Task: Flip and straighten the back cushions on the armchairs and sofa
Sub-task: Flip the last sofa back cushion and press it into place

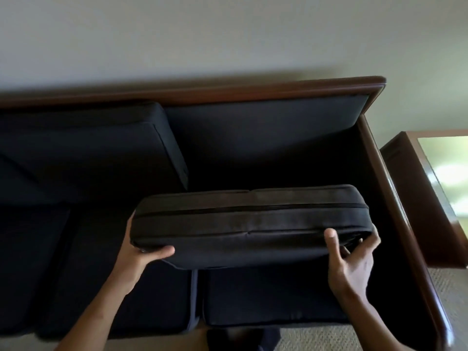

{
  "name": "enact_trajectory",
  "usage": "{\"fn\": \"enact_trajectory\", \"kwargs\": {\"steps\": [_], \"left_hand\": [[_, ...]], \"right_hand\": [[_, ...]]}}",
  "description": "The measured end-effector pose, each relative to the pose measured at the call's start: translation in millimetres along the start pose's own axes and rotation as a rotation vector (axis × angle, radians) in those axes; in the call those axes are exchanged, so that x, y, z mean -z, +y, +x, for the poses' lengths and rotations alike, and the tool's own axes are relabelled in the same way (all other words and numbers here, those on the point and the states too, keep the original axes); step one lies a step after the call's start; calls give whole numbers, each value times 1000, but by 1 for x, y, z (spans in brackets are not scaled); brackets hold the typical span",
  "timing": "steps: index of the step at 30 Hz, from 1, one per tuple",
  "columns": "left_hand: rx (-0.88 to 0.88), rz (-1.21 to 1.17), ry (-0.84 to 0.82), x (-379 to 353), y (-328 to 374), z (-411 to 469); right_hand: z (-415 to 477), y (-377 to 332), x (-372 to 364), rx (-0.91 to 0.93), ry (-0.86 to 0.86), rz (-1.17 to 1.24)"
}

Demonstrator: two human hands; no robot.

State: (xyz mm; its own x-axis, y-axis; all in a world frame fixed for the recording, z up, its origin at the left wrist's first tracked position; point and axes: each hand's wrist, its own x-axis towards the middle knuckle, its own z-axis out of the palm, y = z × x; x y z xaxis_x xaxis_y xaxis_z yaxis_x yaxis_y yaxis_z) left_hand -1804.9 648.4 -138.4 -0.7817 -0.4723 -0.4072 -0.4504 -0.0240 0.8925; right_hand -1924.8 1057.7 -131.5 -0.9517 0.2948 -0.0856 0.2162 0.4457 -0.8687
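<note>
I hold a dark back cushion [250, 221] level above the right seat of the sofa [278, 89], its zippered edge facing me. My left hand [141, 254] grips its left end, thumb under the near edge. My right hand [352, 259] grips its right end, thumb on the front face. Behind the cushion the right part of the sofa back [266, 127] is bare. Another back cushion [86, 148] leans in place on the left.
Dark seat cushions [266, 295] lie below. The sofa's wooden right arm [395, 198] runs down the right side. A glossy wooden side table [435, 188] stands just beyond it. Carpet [450, 295] shows at the lower right. A pale wall is behind.
</note>
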Motion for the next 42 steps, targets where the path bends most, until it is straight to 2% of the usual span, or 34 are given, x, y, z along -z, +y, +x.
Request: {"fn": "enact_trajectory", "kwargs": {"steps": [2, 4, 6, 8, 12, 16, 20, 24, 26, 29, 32, 35, 38, 40, 42], "left_hand": [[15, 155, -62, 8, 7, -8], [32, 236, -123, 14, 15, -10], [51, 268, -189, 20, 20, -10], [53, 294, -230, 24, 21, -12], [32, 298, -213, 21, 19, -28], [27, 213, -130, 12, 19, -52], [-59, 214, -121, 13, 44, -74], [-253, 266, -126, 17, 110, -87], [-388, 349, -162, 15, 154, -90], [-626, 550, -243, 1, 219, -96], [-784, 821, -260, -32, 258, -94], [-793, 1067, -314, -72, 254, -83], [-744, 1148, -404, -99, 225, -74], [-762, 1169, -417, -103, 213, -72], [-772, 1254, -391, -93, 208, -72]], "right_hand": [[-14, -11, 1, 49, -22, -124], [-21, -30, -2, 221, -64, -398], [-30, -56, -11, 424, -228, -676], [-41, -79, -29, 579, -435, -847], [-67, -108, -77, 797, -687, -1013], [-75, -125, -101, 899, -725, -1028], [-70, -136, -79, 922, -695, -933], [-67, -149, -46, 870, -595, -727], [-62, -156, -29, 802, -533, -572], [-54, -166, -3, 661, -530, -349], [-47, -166, 12, 485, -617, -318], [-44, -162, 15, 335, -722, -252], [-43, -166, 20, 325, -726, -213], [-36, -172, 29, 374, -663, -303], [-27, -181, 41, 438, -649, -492]]}}
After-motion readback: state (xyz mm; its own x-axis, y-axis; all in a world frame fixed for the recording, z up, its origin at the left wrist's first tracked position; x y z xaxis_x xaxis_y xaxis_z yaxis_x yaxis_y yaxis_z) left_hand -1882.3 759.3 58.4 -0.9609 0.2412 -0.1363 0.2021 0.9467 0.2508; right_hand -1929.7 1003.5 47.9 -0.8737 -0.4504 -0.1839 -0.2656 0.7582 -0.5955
